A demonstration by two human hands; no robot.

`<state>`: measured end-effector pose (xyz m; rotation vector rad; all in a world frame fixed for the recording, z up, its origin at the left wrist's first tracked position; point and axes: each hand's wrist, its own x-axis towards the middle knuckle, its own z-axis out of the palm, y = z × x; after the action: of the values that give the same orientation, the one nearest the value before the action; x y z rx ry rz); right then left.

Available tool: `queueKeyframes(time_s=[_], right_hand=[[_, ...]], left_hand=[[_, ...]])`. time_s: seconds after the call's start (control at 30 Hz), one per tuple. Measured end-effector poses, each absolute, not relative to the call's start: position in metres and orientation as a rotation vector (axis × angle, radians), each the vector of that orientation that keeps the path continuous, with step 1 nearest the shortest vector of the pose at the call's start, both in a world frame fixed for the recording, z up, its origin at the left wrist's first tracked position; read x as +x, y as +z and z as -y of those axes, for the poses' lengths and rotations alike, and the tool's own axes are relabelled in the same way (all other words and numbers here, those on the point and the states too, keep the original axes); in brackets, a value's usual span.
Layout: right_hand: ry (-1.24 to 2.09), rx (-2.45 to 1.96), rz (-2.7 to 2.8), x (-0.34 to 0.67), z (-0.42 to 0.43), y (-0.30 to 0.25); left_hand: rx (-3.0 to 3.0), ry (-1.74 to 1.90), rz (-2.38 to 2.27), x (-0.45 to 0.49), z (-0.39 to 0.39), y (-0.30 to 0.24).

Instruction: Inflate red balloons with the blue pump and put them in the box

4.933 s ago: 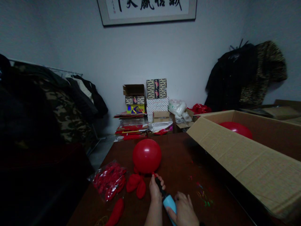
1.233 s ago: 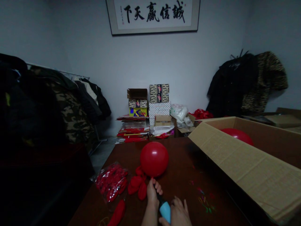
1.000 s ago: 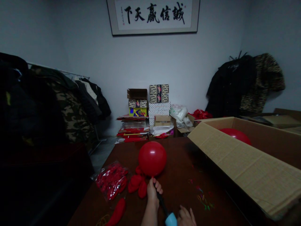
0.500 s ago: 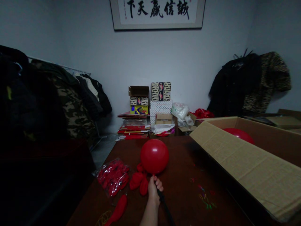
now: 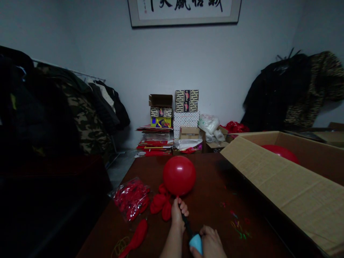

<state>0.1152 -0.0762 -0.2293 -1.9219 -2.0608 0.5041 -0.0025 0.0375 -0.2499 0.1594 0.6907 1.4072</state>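
My left hand (image 5: 177,214) is closed around the neck of a round, inflated red balloon (image 5: 179,175) and the black nozzle end of a hand pump. The pump's black shaft (image 5: 187,225) slants down to the right into a light-blue body (image 5: 196,244). At the bottom of the view, my right hand (image 5: 211,242) is wrapped about that blue part; some of its fingers are hidden. Behind the left hand lie several limp red balloons (image 5: 160,203). A clear bag of red balloons (image 5: 131,199) rests to the left, with another limp balloon (image 5: 139,233) nearer.
A large open cardboard box (image 5: 279,186) stands on the right, a red balloon (image 5: 281,153) inside. Small coloured bands (image 5: 239,229) are scattered on the brown table (image 5: 215,200). Yellowish bands (image 5: 120,246) lie front left. Stacked boxes (image 5: 186,123) stand beyond the far edge.
My right hand has come into view at the bottom, holding the blue pump body, which has also appeared. The left hand keeps its grip; the balloon looks about the same size. The view has shifted slightly.
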Motion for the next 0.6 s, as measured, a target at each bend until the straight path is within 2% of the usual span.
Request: queueKeyframes(time_s=[0.37, 0.6], right_hand=[[0.403, -2.027, 2.085, 0.098, 0.073, -0.211], [0.391, -2.044, 2.248, 0.126, 0.098, -0.235]], left_hand=[[0.206, 1.424, -0.684, -0.001, -0.034, -0.252], [0.214, 1.428, -0.693, 0.001, -0.030, -0.250]])
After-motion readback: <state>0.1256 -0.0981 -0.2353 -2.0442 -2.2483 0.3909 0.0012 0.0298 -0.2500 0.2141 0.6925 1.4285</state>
